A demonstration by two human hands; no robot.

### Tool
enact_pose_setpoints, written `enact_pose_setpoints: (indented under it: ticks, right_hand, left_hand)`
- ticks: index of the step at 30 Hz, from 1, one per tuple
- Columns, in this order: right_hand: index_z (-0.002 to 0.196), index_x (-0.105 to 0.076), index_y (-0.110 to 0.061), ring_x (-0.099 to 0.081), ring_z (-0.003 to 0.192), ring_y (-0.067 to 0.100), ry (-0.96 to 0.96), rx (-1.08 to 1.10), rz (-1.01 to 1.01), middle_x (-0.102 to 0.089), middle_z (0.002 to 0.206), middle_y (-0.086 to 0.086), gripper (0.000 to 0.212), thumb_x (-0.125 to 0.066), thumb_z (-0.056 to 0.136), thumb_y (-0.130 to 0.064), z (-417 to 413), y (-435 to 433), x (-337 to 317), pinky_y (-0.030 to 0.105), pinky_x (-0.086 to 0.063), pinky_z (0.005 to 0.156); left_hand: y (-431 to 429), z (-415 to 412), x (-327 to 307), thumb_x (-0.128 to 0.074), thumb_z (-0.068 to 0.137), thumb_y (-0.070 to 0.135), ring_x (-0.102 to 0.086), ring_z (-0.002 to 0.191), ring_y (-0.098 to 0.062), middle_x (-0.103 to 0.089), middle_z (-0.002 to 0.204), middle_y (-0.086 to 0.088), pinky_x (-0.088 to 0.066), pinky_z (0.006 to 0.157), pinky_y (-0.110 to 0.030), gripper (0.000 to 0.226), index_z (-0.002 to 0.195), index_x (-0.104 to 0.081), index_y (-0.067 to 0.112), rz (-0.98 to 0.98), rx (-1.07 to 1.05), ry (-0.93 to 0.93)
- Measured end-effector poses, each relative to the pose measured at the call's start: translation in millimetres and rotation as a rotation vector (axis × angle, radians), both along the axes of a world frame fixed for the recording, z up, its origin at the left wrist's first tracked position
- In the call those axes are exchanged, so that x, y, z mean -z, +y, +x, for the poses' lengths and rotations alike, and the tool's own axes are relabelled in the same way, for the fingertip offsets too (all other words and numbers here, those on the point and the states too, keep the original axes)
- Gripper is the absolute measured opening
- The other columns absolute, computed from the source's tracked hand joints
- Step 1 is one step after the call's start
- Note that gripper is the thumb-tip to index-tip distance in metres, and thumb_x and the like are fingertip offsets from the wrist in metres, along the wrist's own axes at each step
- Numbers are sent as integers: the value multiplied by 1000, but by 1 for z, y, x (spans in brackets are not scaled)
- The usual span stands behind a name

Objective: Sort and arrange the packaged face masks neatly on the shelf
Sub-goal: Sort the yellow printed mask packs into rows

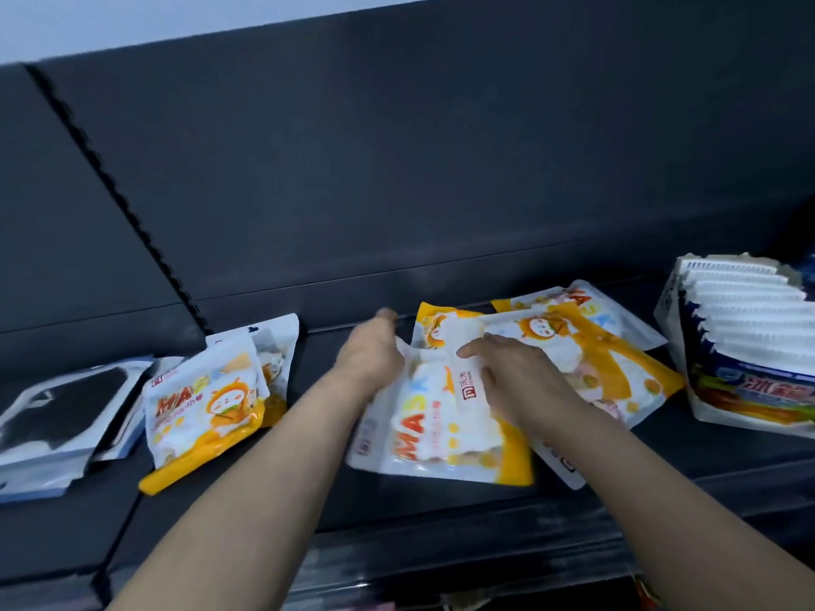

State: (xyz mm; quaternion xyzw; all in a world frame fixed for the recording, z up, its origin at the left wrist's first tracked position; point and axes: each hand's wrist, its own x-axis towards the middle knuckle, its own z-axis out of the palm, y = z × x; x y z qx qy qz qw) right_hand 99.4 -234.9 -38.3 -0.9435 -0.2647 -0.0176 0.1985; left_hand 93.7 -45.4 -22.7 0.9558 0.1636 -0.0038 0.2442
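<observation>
Several orange-and-white mask packs lie in a loose pile (582,346) at the middle right of the dark shelf (273,491). The front pack (423,438), printed "MASK", lies flat under both hands. My left hand (370,352) grips its far left edge, fingers curled over it. My right hand (520,377) rests flat on its top with fingers spread. Another small stack of orange mask packs (203,403) lies to the left. Black-mask packs (57,416) in clear wrappers sit at the far left.
A stack of blue-and-white boxed packs (745,346) stands at the right end of the shelf. A dark back panel with a slotted upright (119,183) rises behind. A lower shelf edge (441,562) runs along the bottom.
</observation>
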Motion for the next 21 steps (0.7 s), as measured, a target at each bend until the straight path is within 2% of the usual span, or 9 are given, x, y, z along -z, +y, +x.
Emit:
enact_pose_setpoints:
  ticks: [2,4,7,8,10,13,15,18,21]
  right_hand:
    - [135,-46,-29,-29,141,20,23,-9,-39,-41,147,2,53,-45,88,-3,0,2,-1,37,-24,114]
    - [137,-41,-31,-9,147,21,10,23,-114,-33,152,-2,62,-45,83,0,0,2,0,47,-7,118]
    - [138,-35,-33,0,146,32,37,132,-214,-23,155,-2,54,-49,87,-20,2,2,4,60,-4,114]
    - [137,-35,-33,-2,146,34,68,144,-231,-21,156,-1,51,-50,88,-32,1,1,3,60,-9,114]
    - [137,-36,-33,-2,146,33,148,111,-239,-16,158,1,56,-54,86,-48,-1,-1,1,52,-16,116]
    - [144,-22,-41,13,146,28,313,30,-321,5,160,-2,76,-65,81,-37,-5,-8,-10,44,-13,118]
    - [147,-11,-42,18,145,30,323,38,-442,13,159,-3,86,-63,82,-20,-5,-10,-13,47,-7,118]
    - [144,-20,-38,-2,146,32,239,116,-411,-5,160,-4,74,-58,85,-16,-7,-3,-10,51,-20,113]
    - [127,-45,-32,-45,123,26,-5,153,-364,-52,134,-2,43,-56,86,-32,-11,9,-8,39,-37,94]
  left_hand:
    - [12,1,-8,-49,84,-1,-53,120,-35,-58,129,-16,-48,93,-42,66,145,-31,15,164,-48,-199]
    - [20,-2,-8,-57,86,4,-47,122,-37,-51,135,-15,-49,90,-47,66,145,-29,14,282,-96,-268]
    - [13,-19,-6,-63,87,32,-52,115,-31,-58,121,-8,-45,84,-38,43,123,-50,12,546,-68,52]
    - [8,-26,-5,-59,88,40,-56,110,-28,-61,114,-5,-44,81,-35,38,115,-56,13,584,-42,182]
    - [6,-38,-2,-49,92,47,-58,112,-25,-62,118,-3,-40,80,-31,40,115,-59,17,599,18,312]
    - [22,-54,-3,-40,97,32,-50,124,-27,-53,137,-6,-38,84,-30,37,129,-50,17,510,80,334]
    - [38,-62,-6,-41,95,21,-37,136,-25,-41,147,-4,-39,99,-33,44,139,-41,19,429,173,400]
    - [52,-59,-6,-41,90,6,-30,140,-21,-32,153,3,-37,107,-34,58,142,-37,31,348,306,442]
    - [48,-37,7,-55,87,11,-37,137,-22,-29,155,-4,-39,106,-34,62,144,-37,27,221,213,192]
